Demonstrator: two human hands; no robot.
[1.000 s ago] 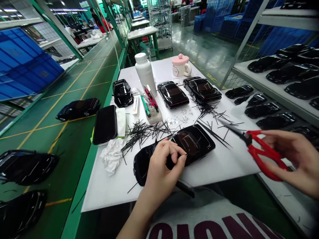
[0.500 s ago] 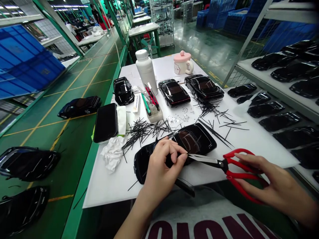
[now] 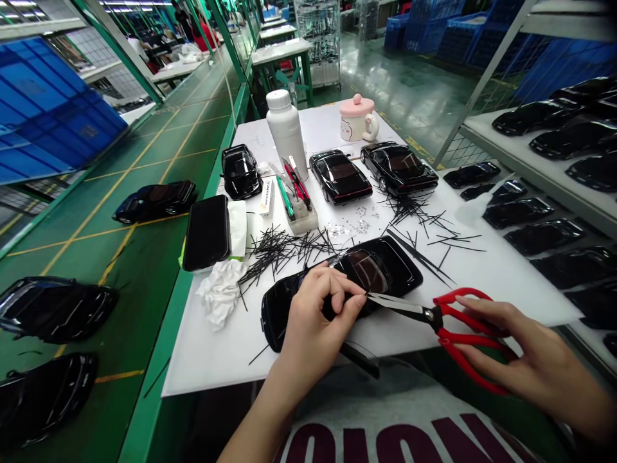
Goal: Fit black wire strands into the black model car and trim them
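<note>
Left hand (image 3: 315,315) pins the black toy car (image 3: 340,283) flat on the counter (image 3: 216,360), grip pinched at its side; right hand (image 3: 525,357) grips the red scissors (image 3: 448,321), blades closed, tips at that pinch.

the left hand (image 3: 315,315) pinches at the side of a black car body (image 3: 347,283) on the white table (image 3: 216,360); the right hand (image 3: 525,360) holds red scissors (image 3: 434,316), blade tips at the left fingertips (image 3: 359,301).

Left hand (image 3: 315,315) pinches, fingers curled; right hand (image 3: 523,357) closed in a grip.
</note>
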